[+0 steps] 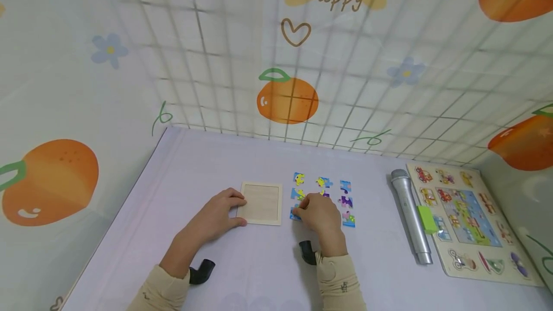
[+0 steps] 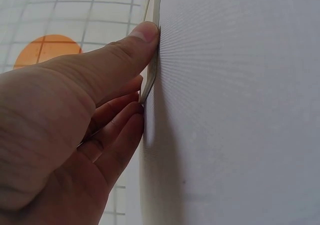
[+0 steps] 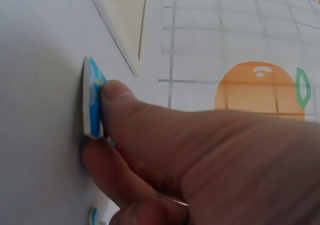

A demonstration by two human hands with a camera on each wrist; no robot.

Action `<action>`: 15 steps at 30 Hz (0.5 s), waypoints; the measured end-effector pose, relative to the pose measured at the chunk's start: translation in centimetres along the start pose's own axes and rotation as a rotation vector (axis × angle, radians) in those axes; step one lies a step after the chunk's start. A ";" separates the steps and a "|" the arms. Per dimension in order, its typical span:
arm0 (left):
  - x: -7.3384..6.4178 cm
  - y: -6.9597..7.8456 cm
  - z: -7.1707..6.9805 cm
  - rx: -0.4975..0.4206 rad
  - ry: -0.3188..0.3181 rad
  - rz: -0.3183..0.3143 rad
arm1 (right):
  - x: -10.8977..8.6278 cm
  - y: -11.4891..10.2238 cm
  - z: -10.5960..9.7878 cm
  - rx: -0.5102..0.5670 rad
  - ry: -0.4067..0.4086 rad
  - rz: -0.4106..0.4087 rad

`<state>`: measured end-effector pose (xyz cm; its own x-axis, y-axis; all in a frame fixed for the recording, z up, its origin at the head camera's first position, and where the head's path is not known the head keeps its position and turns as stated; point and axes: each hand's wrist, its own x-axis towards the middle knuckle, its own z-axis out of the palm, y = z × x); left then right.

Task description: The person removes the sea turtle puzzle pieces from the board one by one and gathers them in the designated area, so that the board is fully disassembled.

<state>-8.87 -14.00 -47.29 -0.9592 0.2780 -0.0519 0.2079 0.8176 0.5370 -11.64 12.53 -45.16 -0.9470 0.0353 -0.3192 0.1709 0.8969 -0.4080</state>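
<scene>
A square wooden puzzle tray (image 1: 260, 204) with a raised rim lies on the table, its inside bare. My left hand (image 1: 218, 215) rests at its left side, thumb and fingertips spread along the rim; in the left wrist view the thumb (image 2: 122, 50) touches the tray's edge. Right of the tray, colourful jigsaw pieces (image 1: 347, 201) lie in loose rows. Over their lower left part, my right hand (image 1: 320, 213) pinches a blue jigsaw piece (image 3: 94, 102) between thumb and finger. That piece stands tilted in the right wrist view. The hand hides some of the middle pieces.
To the right lies a silver microphone (image 1: 411, 217), with a bright green block (image 1: 427, 220) beside it. Beyond is a wooden picture board (image 1: 471, 224) with vehicle shapes. Patterned cloth (image 1: 233, 85) over a wire grid stands behind the table.
</scene>
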 end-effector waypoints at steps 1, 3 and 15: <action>0.0 0.0 0.0 0.001 0.000 0.001 | 0.0 0.0 0.0 0.000 0.000 0.000; 0.0 0.0 0.0 0.000 0.003 0.002 | 0.0 0.0 0.0 0.001 0.000 0.000; 0.0 0.0 -0.1 -0.005 0.006 0.013 | -0.1 -0.1 -0.1 0.002 0.003 0.001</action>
<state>-8.85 -14.02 -47.23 -0.9576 0.2854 -0.0403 0.2191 0.8116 0.5416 -11.60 12.52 -45.01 -0.9478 0.0373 -0.3166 0.1720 0.8961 -0.4091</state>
